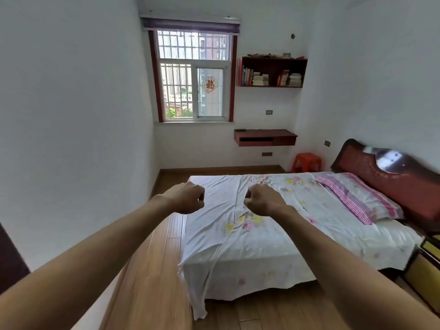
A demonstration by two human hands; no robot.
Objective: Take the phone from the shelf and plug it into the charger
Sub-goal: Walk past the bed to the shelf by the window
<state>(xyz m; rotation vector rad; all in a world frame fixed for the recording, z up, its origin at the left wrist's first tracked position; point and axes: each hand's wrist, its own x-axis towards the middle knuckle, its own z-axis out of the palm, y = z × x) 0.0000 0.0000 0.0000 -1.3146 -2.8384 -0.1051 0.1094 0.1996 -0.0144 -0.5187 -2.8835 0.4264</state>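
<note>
Task not yet begun: left hand and right hand, each grip curled shut and empty, above the bed. A small dark object, possibly the phone, lies on the far shelf; no charger visible.

A bed is seen at the right of the room, its dark red headboard set against the right wall. It is covered by a white floral sheet, which is draped over the near left corner down to the wooden floor. A pink-striped pillow is laid at the head end. An orange stool is placed on the floor beyond the bed, in the far right corner. On the far wall a low wooden shelf is mounted, with a small dark object resting at its left end; what it is cannot be told. Higher up, a bookshelf is filled with standing and stacked books.
</note>
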